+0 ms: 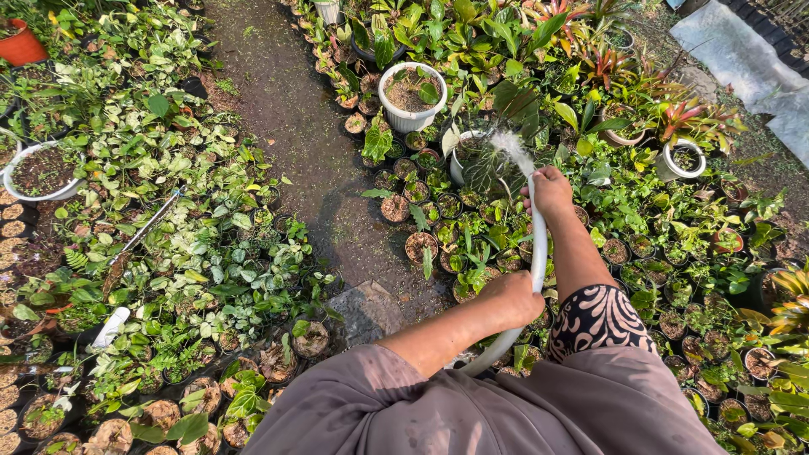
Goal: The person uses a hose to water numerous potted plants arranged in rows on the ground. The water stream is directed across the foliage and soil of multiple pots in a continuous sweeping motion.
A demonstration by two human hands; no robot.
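Observation:
A pale grey hose (538, 253) runs up from my waist toward the plants at centre right. My right hand (549, 190) grips it near its tip, and water sprays from the end (510, 145) onto leafy potted plants. Lower down, my left hand (514, 297) is closed around the same hose. Small dark pots of green plants (438, 215) crowd the ground under the hose.
A wet dirt path (295, 126) runs between two beds of potted plants. A large white pot (411, 94) stands beyond the spray, another white pot (40, 173) at far left, an orange pot (21, 44) top left. Grey sheeting (742, 59) lies top right.

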